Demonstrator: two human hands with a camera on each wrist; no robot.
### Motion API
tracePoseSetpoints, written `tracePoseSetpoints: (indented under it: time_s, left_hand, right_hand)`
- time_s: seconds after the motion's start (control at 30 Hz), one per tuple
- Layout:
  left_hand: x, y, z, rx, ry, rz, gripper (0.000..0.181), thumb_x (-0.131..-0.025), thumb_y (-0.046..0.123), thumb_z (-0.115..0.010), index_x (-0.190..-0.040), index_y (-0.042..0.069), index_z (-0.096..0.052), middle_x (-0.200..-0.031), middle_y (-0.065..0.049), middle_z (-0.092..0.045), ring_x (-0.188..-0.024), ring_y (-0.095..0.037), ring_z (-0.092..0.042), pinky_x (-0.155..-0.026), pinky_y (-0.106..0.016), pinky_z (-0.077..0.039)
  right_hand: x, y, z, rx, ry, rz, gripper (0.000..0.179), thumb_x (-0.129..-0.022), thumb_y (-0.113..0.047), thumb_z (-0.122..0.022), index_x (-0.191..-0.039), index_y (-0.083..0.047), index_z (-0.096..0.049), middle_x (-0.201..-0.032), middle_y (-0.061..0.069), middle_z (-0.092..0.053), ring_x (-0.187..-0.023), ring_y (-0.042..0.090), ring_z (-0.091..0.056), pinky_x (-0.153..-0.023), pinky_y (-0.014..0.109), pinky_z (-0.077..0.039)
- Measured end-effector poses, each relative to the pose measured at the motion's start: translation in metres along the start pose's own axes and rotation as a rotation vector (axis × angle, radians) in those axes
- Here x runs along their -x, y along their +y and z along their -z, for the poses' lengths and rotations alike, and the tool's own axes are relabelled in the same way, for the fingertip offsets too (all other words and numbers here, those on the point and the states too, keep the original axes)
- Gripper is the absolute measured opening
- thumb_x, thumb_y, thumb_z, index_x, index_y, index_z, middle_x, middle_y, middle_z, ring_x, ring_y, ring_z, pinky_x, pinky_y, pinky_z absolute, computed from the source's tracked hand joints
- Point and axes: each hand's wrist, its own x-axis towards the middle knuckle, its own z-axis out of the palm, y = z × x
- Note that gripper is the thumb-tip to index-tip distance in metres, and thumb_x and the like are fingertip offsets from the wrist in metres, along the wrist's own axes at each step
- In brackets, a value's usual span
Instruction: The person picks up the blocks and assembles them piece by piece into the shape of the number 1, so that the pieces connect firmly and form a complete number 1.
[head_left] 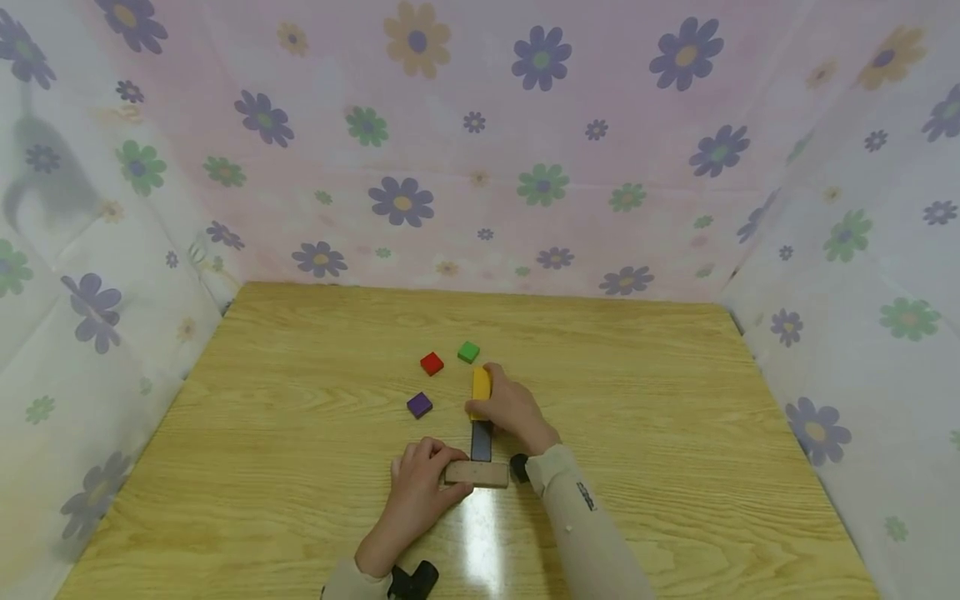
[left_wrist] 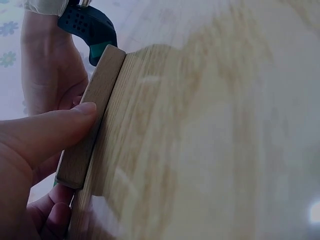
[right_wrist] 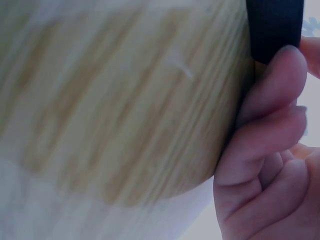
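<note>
On the wooden table my left hand pinches the left end of a plain wooden block, thumb on the near side and fingers on the far side. The left wrist view shows the thumb pressed on this block's long face. Beyond it a dark grey block lies lengthwise, its near end against the wooden block. My right hand grips a yellow block between thumb and fingers, in line with the dark block's far end. Whether yellow and dark touch, I cannot tell. In the right wrist view, curled fingers sit beside the dark block.
Three small square blocks lie left of and beyond the yellow block: purple, red and green. Flowered cloth walls the table at the back and both sides. Black wrist straps show at the sleeves.
</note>
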Motion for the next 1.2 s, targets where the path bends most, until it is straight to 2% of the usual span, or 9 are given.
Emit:
tracePoseSetpoints:
  time_s: [0.17, 0.4, 1.2]
  left_hand:
    - [-0.0001, 0.0004, -0.0002, -0.007, 0.012, -0.001, 0.032, -0.070, 0.047, -0.070, -0.098, 0.033, -0.062, -0.097, 0.010, -0.044, -0.085, -0.012, -0.035, -0.067, -0.033, -0.018]
    - [-0.0001, 0.0002, -0.0005, -0.005, 0.001, -0.001, 0.032, -0.069, 0.047, -0.071, -0.097, 0.033, -0.063, -0.097, 0.011, -0.044, -0.086, -0.012, -0.035, -0.068, -0.034, -0.019]
    - [-0.0007, 0.0020, -0.0001, -0.004, -0.002, 0.009, 0.032, -0.068, 0.045, -0.072, -0.097, 0.033, -0.063, -0.097, 0.011, -0.044, -0.087, -0.013, -0.035, -0.067, -0.034, -0.018]
  right_hand:
    - [-0.0007, -0.0020, 0.0003, 0.016, 0.007, -0.010, 0.074, -0.075, -0.036, -0.061, -0.137, -0.018, -0.026, -0.081, 0.006, -0.053, -0.047, 0.017, -0.053, -0.045, 0.029, -0.043]
    - [0.0006, -0.0002, 0.0011, -0.019, 0.011, -0.001, 0.074, -0.073, -0.034, -0.062, -0.137, -0.018, -0.026, -0.083, 0.007, -0.053, -0.049, 0.018, -0.053, -0.045, 0.030, -0.044]
    - [0.0003, 0.0000, 0.0016, -0.021, -0.011, -0.009, 0.074, -0.075, -0.036, -0.064, -0.137, -0.018, -0.026, -0.082, 0.006, -0.054, -0.046, 0.017, -0.053, -0.045, 0.029, -0.044]
